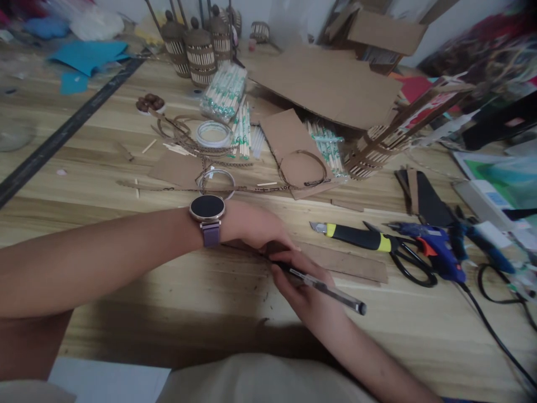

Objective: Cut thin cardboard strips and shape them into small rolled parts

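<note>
A pen with a clear barrel slants down to the right, gripped between the fingers of my right hand. Its tip end lies close to my left hand, which bends over a thin dark strip on the wooden table. The fingers of my left hand are mostly hidden behind its back, so their hold cannot be made out. A watch with a purple band is on my left wrist. Just beyond my right hand lies a flat cardboard strip.
A yellow-black cutter, black scissors and a blue glue gun lie at right. Behind are tape rolls, bundled sticks, cardboard sheets and stick-and-cardboard lanterns. A metal ruler crosses the left.
</note>
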`<state>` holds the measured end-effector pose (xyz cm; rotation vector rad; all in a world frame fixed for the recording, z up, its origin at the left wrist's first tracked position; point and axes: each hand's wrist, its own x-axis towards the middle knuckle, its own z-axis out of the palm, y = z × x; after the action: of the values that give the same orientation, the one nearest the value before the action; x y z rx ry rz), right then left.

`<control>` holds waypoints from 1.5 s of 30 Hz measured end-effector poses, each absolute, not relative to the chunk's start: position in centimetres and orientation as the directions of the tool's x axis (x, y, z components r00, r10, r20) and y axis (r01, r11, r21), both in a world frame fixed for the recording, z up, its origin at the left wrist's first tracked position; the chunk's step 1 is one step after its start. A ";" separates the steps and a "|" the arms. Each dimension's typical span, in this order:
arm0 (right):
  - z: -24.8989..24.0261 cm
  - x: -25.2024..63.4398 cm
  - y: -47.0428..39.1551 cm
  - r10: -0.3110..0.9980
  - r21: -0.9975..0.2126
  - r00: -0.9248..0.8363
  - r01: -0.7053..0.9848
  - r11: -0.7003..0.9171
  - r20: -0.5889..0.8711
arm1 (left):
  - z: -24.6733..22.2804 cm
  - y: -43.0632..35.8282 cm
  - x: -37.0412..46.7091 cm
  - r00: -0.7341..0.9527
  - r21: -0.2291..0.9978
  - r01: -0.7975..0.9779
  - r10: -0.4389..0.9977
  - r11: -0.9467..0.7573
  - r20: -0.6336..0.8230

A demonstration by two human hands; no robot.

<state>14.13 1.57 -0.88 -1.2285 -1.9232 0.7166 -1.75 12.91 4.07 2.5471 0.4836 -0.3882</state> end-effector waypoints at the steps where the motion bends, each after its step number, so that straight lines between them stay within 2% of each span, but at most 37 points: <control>1: -0.8 14.6 1.5 0.923 -0.762 -0.263 0.524 0.381 0.281 | 4.0 13.0 -1.7 0.895 0.425 0.404 0.255 -0.810 -0.365; 6: -0.1 16.4 1.3 0.949 -0.757 -0.205 0.573 0.314 0.239 | 3.7 13.3 -1.6 0.880 0.397 0.414 0.250 -0.819 -0.403; 14: -0.7 14.1 1.4 0.920 -0.771 -0.272 0.507 0.386 0.282 | 3.7 13.2 -1.7 0.901 0.459 0.394 0.238 -0.796 -0.362; 18: -0.9 14.2 1.4 0.921 -0.767 -0.267 0.512 0.386 0.285 | 3.7 13.3 -1.7 0.891 0.450 0.409 0.242 -0.794 -0.383; 21: -0.5 16.2 1.1 0.934 -0.749 -0.241 0.560 0.355 0.263 | 3.8 13.1 -1.8 0.871 0.417 0.444 0.272 -0.793 -0.409; 25: 0.7 20.9 0.3 0.975 -0.701 -0.173 0.679 0.219 0.137 | 3.6 13.0 -1.9 0.860 0.390 0.470 0.311 -0.792 -0.404; 29: 1.4 24.7 0.0 0.980 -0.619 -0.048 0.769 0.160 0.194 | 3.3 12.9 -1.8 0.869 0.402 0.467 0.325 -0.787 -0.372; 30: 1.4 25.1 0.2 0.972 -0.576 -0.063 0.796 0.187 0.227 | 3.2 12.8 -1.8 0.873 0.411 0.465 0.329 -0.784 -0.361; 32: 1.1 25.3 0.8 0.945 -0.472 -0.206 0.826 0.307 0.255 | 3.2 12.8 -1.9 0.879 0.411 0.457 0.330 -0.789 -0.344; 34: 0.6 24.9 1.6 0.880 -0.378 -0.412 0.795 0.474 0.237 | 3.2 12.6 -2.3 0.888 0.372 0.440 0.334 -0.817 -0.317; 36: 0.0 24.4 2.3 0.813 -0.296 -0.539 0.757 0.583 0.221 | 3.4 12.1 -3.0 0.897 0.302 0.429 0.362 -0.851 -0.254; 40: -0.5 24.2 3.2 0.755 -0.122 -0.627 0.749 0.652 0.191 | 4.2 8.9 -5.1 0.870 0.163 0.493 0.490 -0.855 -0.063; 42: -0.4 24.5 3.6 0.721 -0.060 -0.670 0.724 0.687 0.177 | 4.4 6.0 -5.7 0.860 0.123 0.509 0.510 -0.852 -0.027; 45: 0.2 24.7 4.1 0.720 -0.081 -0.669 0.720 0.690 0.186 | 3.8 1.2 -5.9 0.922 0.223 0.381 0.386 -0.898 -0.019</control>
<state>24.72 4.08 0.22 -1.1629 -2.6968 0.0010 -5.95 1.24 3.77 2.8596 0.5780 0.0371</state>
